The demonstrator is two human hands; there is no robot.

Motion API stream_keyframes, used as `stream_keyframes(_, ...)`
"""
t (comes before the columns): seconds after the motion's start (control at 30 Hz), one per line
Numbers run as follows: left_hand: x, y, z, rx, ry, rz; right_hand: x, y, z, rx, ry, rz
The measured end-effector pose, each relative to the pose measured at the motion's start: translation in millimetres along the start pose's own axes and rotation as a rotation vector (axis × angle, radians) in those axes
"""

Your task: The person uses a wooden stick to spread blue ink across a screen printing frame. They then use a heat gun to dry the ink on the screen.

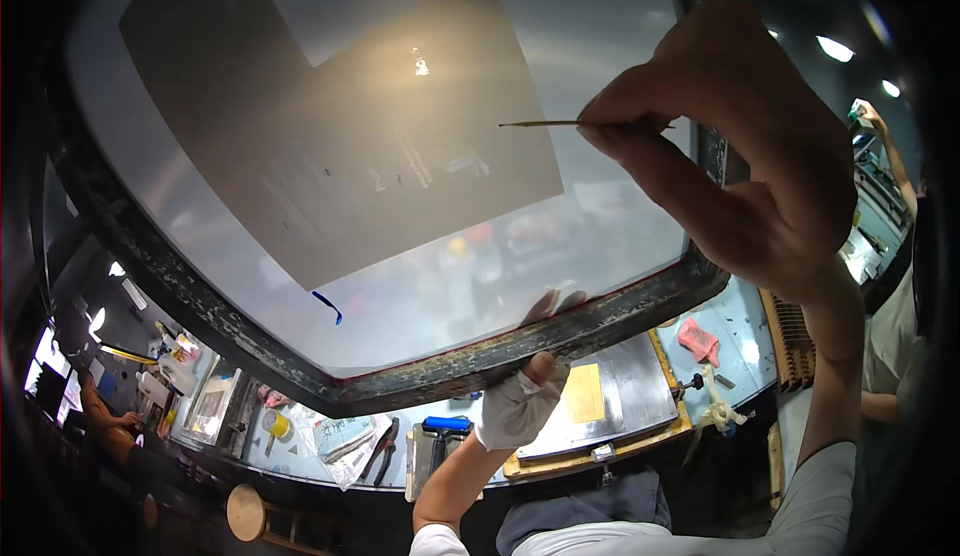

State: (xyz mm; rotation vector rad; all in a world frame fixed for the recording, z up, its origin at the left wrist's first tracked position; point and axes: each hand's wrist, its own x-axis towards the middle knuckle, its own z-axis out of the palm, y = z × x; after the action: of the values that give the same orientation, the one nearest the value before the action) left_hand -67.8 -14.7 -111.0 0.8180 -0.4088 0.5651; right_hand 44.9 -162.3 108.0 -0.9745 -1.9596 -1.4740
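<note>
Grey mesh of the printing screen [330, 136] was held up by the gloved left hand [515, 406], its grip closed on the frame. Right hand [740, 146] pinched a thin needle [540, 124]; a light, steady poke seemed best.

The screen frame [600, 321] runs off the top edge (mesh blurs the bench behind it).

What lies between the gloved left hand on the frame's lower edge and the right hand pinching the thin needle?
In the head view, only the screen mesh within its dark frame spans between the left hand and the right hand holding the needle.
</note>
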Motion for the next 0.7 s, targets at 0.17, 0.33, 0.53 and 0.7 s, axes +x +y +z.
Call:
stream_keyframes(0.17, 0.8, -4.3, -7.7, -0.062, -0.162, 0.03, 3.6, -3.4, 1.5, 0.003, -0.006, -0.026)
stream_keyframes(0.33, 0.3, -0.7, 4.3, -0.017, -0.026, 0.012, 2.5, -3.5, 4.6, 0.004, 0.017, 0.002)
stream_keyframes(0.53, -2.4, -0.9, 0.2, 0.004, -0.032, 0.016, -0.4, -7.6, 21.1, 0.052, 0.19, 0.031)
stream_keyframes(0.7, -5.1, -7.9, -10.2, -0.056, -0.119, 0.025, 2.1, -8.7, 23.2, 0.085, 0.202, 0.009)
